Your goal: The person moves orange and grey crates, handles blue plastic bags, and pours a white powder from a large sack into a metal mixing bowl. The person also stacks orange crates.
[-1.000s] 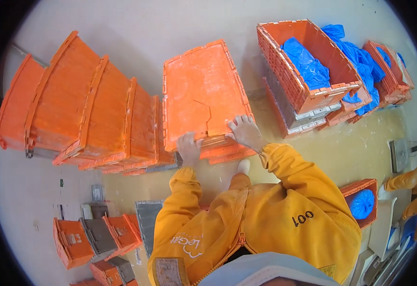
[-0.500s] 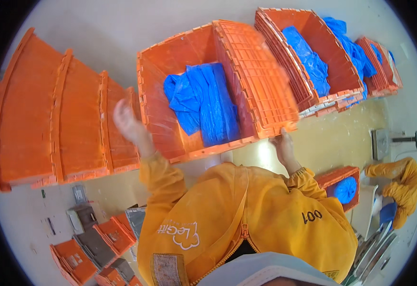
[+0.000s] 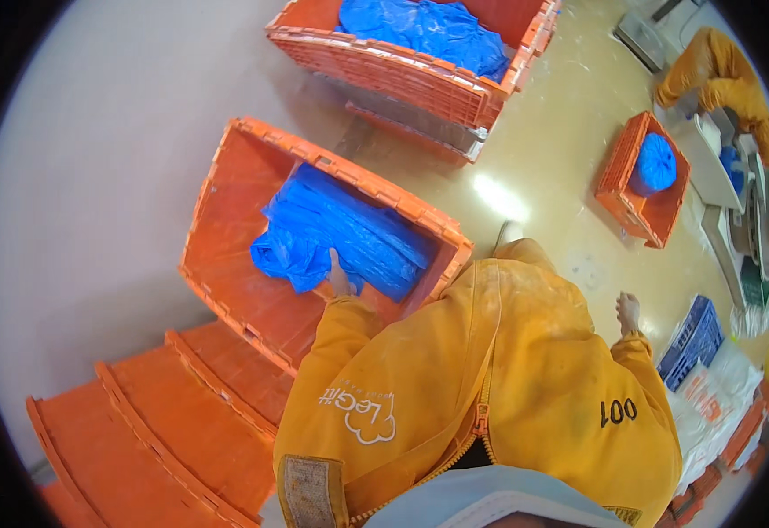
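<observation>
A large, open, rectangular orange plastic crate (image 3: pixel 217 238) is standing in front of the person and is serving as the landmark here. Inside it, a crumpled, glossy blue plastic sheet or bag (image 3: pixel 349 233) is lying toward the crate's right side, leaving the left part of the interior showing. The left hand (image 3: pixel 338 273) is touching the plastic's near edge, inside the crate; its grip is partly hiding in the folds, so whether it is pinching them I cannot tell. The right hand (image 3: pixel 628 312) is hanging well right of the crate, its fingers seemingly curling without anything visible, perhaps for balance; how tightly they are closing I cannot tell. Beyond the crate, another open orange crate with blue lining (image 3: pixel 393 75) is sitting on a stack, probably for saving floor space. Well to the crate's right, a smaller orange crate (image 3: pixel 618 198) is holding a rounded blue plastic bundle (image 3: pixel 655 165), its walls presumably keeping it from rolling.
</observation>
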A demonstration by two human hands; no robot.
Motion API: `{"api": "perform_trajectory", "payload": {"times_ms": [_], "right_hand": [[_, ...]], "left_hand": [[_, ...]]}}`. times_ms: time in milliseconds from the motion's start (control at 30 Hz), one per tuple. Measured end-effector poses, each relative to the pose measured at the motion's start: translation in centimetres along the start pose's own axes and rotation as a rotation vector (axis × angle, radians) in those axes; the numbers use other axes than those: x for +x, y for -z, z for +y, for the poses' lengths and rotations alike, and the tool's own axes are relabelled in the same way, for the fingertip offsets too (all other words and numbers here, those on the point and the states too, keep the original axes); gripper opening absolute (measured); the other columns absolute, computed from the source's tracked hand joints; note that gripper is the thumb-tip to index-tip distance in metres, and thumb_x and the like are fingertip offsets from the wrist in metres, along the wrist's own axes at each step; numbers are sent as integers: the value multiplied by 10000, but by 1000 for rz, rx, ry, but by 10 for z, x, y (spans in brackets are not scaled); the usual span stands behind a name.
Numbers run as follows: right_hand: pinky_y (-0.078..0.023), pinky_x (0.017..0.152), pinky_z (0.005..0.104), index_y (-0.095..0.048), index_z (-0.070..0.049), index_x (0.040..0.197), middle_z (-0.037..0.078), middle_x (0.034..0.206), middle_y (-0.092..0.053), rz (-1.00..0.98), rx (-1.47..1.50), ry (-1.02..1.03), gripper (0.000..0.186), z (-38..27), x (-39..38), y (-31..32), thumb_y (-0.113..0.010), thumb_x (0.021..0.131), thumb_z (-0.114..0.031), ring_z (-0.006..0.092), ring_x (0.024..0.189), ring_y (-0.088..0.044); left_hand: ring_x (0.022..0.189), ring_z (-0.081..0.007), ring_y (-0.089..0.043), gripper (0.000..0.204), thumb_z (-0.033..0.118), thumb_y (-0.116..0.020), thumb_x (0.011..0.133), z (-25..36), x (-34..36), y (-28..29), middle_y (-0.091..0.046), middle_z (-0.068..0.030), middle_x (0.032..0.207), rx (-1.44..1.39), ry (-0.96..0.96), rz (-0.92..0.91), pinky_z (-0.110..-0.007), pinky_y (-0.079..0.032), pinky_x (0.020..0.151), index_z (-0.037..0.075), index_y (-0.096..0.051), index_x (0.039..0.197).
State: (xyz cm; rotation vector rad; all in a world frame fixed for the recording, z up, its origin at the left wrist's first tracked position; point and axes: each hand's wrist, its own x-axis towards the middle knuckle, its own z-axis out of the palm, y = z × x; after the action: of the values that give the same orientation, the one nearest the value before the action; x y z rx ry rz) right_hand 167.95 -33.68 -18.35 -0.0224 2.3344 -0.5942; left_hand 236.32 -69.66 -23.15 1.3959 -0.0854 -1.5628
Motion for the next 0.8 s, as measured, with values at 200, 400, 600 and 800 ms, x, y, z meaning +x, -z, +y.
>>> {"api": "perform_trajectory", "payload": {"times_ms": [200,400,600,800], "right_hand": [[-437,560,380,-591,-40,933,86,741,-572,-383,-443,33,290,53,5,-2,-577,846,-316,208,647,-536],[-479,790,358,-608,16,1119,135,999,-666,-540,-406,440,393,-100,52,-78,-603,849,-269,215,889,-613],[-486,790,335,-576,8,1135,144,967,-647,-407,-261,790,371,-295,96,-88,-558,886,-267,211,861,-617],[-482,802,322,-586,0,1117,124,995,-642,-310,-155,796,345,-336,172,-40,-551,888,-256,201,866,-616]], "left_hand": [[1054,-328,-562,564,437,-501,924,12,78,-112,-545,-150,1253,96,-86,-95,-467,-466,902,11,-460,1290],[986,-312,-588,492,409,-484,933,23,56,-130,-581,-137,1188,161,-210,247,-443,-492,838,29,-508,1244],[953,-295,-593,462,389,-492,930,129,-37,-196,-592,-132,1147,79,-660,401,-424,-491,809,30,-524,1219],[921,-278,-597,433,369,-501,927,206,-140,-347,-603,-127,1106,122,-1031,345,-405,-491,780,30,-539,1193]]}}
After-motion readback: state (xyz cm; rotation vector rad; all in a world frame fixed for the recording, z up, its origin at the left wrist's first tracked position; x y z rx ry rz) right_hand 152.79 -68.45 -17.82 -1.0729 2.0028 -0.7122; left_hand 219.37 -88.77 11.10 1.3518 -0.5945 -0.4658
